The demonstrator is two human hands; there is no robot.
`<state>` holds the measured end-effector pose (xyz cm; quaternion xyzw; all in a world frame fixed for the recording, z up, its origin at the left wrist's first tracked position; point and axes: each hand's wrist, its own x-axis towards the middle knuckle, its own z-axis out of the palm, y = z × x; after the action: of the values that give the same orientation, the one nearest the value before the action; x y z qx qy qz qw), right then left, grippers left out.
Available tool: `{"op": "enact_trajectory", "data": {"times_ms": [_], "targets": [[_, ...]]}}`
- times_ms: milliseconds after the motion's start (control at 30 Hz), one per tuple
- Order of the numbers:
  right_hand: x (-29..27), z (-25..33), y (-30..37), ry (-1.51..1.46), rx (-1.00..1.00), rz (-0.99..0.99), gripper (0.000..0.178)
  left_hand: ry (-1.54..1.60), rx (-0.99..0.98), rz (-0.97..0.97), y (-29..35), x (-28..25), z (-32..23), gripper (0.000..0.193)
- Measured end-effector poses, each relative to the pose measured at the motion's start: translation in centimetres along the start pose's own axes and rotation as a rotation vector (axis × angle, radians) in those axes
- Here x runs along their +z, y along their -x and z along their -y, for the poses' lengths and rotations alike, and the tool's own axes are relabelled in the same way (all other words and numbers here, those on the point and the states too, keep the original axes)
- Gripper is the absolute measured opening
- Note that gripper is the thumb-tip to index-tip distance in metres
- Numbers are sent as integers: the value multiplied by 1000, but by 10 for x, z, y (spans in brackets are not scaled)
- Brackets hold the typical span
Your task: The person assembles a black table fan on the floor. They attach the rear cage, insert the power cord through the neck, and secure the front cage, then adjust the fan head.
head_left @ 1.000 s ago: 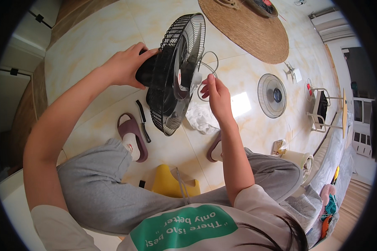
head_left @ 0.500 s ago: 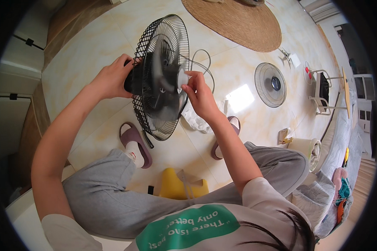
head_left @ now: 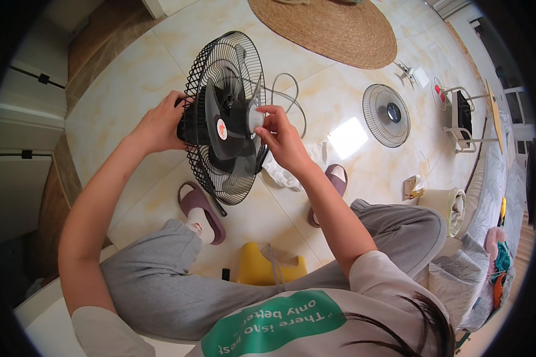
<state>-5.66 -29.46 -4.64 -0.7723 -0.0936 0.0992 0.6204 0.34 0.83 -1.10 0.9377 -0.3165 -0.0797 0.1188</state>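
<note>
I hold a black electric fan [head_left: 223,119] up in front of me, its wire rear guard and dark blades facing right. My left hand [head_left: 159,124] grips the motor housing behind the guard. My right hand [head_left: 278,134] pinches the small white cap [head_left: 254,118] at the hub of the blades. The fan's grey cord [head_left: 289,95] loops down to the tiled floor behind it.
A detached round front grille [head_left: 387,114] lies on the floor to the right. A woven round mat [head_left: 327,30] lies beyond. A white cloth [head_left: 292,172] and a yellow stool [head_left: 265,268] sit near my slippered feet. A small stand and bedding are at far right.
The fan has come nearer and lower in view, turned slightly. My right hand has shifted from the guard's edge onto the white hub cap.
</note>
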Motion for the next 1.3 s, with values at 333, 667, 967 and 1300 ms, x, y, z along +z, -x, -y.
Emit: {"op": "enact_trajectory", "data": {"times_ms": [333, 667, 967, 1300], "targets": [[11, -2, 2, -119, 9, -111, 38, -260, 243, -315, 11, -120, -148, 39], [23, 18, -13, 288, 356, -277, 71, -997, 125, 38, -14, -21, -179, 31], [31, -24, -17, 416, -266, -397, 31, -897, 224, -14, -26, -21, -159, 17], [22, -7, -3, -102, -6, -329, 33, -891, 178, 51, -29, -21, -170, 18]]}}
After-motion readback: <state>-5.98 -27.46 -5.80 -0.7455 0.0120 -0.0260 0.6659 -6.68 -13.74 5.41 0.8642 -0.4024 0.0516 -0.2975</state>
